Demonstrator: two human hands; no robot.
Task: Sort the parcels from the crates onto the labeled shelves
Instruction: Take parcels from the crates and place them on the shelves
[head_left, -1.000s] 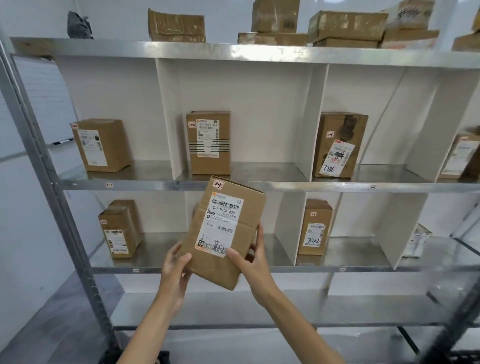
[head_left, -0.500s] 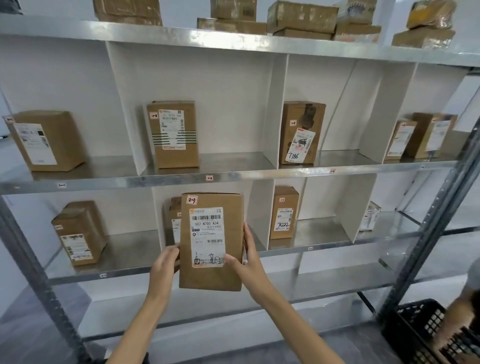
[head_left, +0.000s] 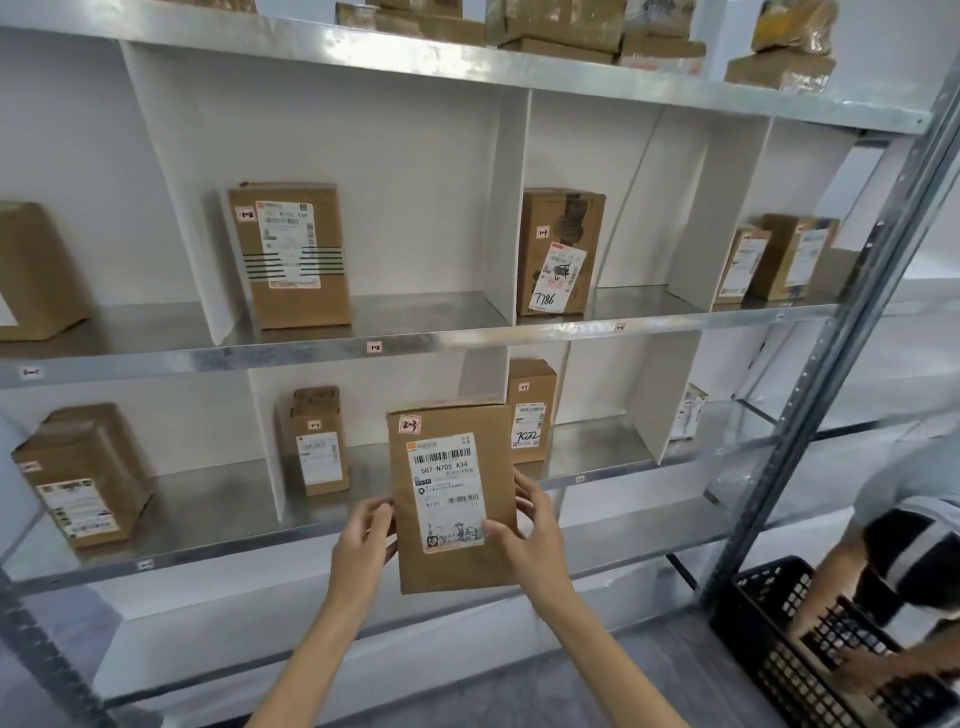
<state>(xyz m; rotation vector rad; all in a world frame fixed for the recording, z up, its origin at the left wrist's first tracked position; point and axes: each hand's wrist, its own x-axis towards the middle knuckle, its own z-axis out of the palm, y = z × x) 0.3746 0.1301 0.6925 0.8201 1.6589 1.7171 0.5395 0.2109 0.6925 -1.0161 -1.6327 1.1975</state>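
Two shifts since a second ago, plus one small detail. Largest: swings right along the shelving (head_left: 311, 354), bringing a black crate (head_left: 779, 649) and another person's arms into sight low and to the right of the grip. Next: carries the parcel (head_left: 452, 499) rightward and straightens it. Tilted before, upright and label-forward now, held in the air in front of the lower shelf row, just ahead of the white divider (head_left: 483, 379) behind the grip. Clamps it from both sides: left hand (head_left: 363, 540) curled on the left edge, right hand (head_left: 530, 535) wrapped round the right edge with thumb on the label. Smallest: shows a handwritten sticker (head_left: 410, 425) at the top left corner, reading 2-3 as far as the blur allows. Means sorting by code is under way. Points to the bay just up and right of the grip, home of the box marked 7022 (head_left: 530, 410), rather than the bay to the left. Not yet shelved.
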